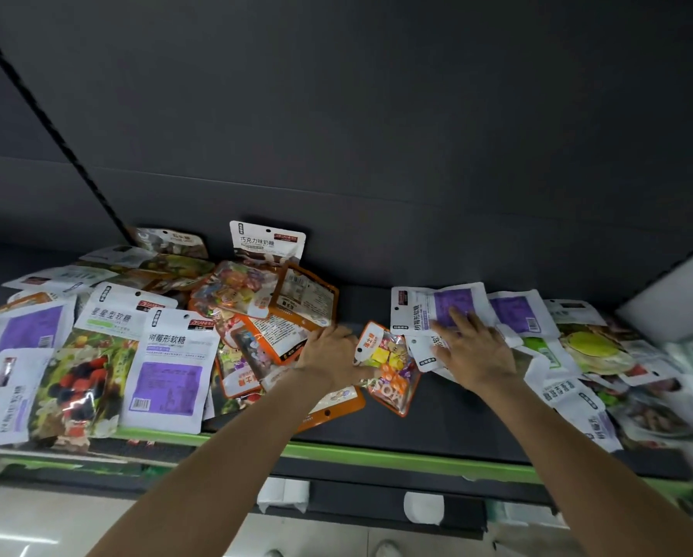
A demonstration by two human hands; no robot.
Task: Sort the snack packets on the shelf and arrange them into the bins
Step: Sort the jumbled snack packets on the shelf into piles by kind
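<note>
A: Where are the snack packets relative to the orange candy packet [391, 367]?

B: It lies mid-shelf [437, 420] on the dark surface. A big heap of packets [168, 315] spreads to its left, another heap [578, 355] to its right, both on the same shelf.

A: And the hands?

B: The left hand [330, 355] sits just left of the orange candy packet, fingers curled down onto orange-edged packets [276, 335]; whether it grips one, I cannot tell. The right hand [473, 351] lies just right of it, fingers spread flat, pressing on a white packet with a purple panel [437, 303].

A: Anything behind?

B: A chocolate-toffee packet [268, 241] leans upright against the shelf's dark back wall [377, 134].
</note>
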